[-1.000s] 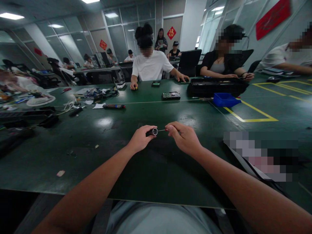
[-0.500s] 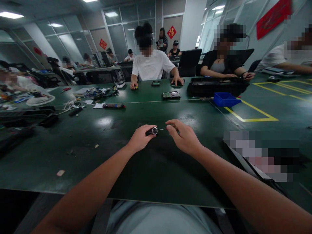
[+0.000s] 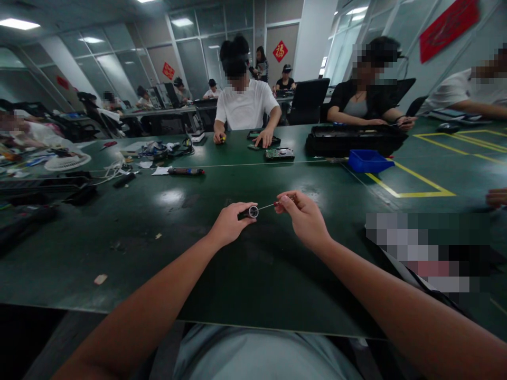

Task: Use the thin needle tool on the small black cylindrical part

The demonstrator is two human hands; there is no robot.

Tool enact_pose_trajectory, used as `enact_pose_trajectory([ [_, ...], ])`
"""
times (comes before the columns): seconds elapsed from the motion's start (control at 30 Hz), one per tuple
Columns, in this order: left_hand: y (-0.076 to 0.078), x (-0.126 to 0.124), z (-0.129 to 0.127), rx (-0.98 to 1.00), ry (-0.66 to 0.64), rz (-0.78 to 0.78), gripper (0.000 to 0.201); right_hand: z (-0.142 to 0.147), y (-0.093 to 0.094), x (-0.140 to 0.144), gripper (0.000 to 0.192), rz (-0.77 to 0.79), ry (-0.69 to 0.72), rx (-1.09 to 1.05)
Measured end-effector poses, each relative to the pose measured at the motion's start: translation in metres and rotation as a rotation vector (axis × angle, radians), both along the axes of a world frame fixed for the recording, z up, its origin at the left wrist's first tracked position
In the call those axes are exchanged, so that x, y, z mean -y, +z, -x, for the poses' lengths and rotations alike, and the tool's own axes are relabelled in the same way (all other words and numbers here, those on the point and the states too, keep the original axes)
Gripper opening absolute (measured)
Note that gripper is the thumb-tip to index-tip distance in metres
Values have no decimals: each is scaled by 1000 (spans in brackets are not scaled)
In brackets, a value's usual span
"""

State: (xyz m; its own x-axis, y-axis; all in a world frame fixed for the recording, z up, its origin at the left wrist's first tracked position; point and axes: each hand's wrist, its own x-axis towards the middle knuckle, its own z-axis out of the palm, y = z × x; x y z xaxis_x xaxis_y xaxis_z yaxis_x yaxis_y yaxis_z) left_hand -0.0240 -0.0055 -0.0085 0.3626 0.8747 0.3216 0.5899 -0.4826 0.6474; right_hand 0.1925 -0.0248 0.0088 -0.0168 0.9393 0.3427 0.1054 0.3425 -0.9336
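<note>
A dark cylindrical part [image 3: 253, 212] is pinched between fingers and thumb of the left hand [image 3: 230, 224], over the table [image 3: 257, 279], inward from its near edge. A thin-shafted tool [image 3: 266, 206] is pinched by the right hand [image 3: 306, 219] and directed at the part's ringed end.
</note>
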Motion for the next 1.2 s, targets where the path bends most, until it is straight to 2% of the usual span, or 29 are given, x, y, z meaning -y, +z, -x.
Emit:
enact_pose_trajectory([
  [0.2, 1, -1, 2, 43, -29, 7, 44, 2, -8, -8, 25, 183, -36, -287],
  [0.3, 3, -1, 2, 32, -42, -8, 44, 0, -6, -10, 23, 314, 40, -380],
  [0.37, 5, 0, 1, -4, -44, -11, 43, -1, -4, -10, 23, 338, 61, -386],
  [0.5, 8, 1, 0, -51, -28, 8, 42, -2, -2, -8, 24, 151, -57, -259],
  [0.63, 7, 1, 0, -42, -12, -1, 44, -1, -2, -5, 25, 28, -93, -91],
  [0.8, 6, 2, 0, -14, -20, 4, 43, -1, -3, -4, 24, -1, -108, -20],
  [0.93, 5, 2, 1, -37, -25, -4, 43, -2, 5, 0, 26, 15, -92, 65],
  [1.03, 5, 2, 1, -49, -11, -12, 43, -4, 12, 5, 33, 17, -168, 265],
  [1.2, 5, 2, 0, -49, -6, -16, 41, -4, 14, 11, 47, -137, -298, 446],
])
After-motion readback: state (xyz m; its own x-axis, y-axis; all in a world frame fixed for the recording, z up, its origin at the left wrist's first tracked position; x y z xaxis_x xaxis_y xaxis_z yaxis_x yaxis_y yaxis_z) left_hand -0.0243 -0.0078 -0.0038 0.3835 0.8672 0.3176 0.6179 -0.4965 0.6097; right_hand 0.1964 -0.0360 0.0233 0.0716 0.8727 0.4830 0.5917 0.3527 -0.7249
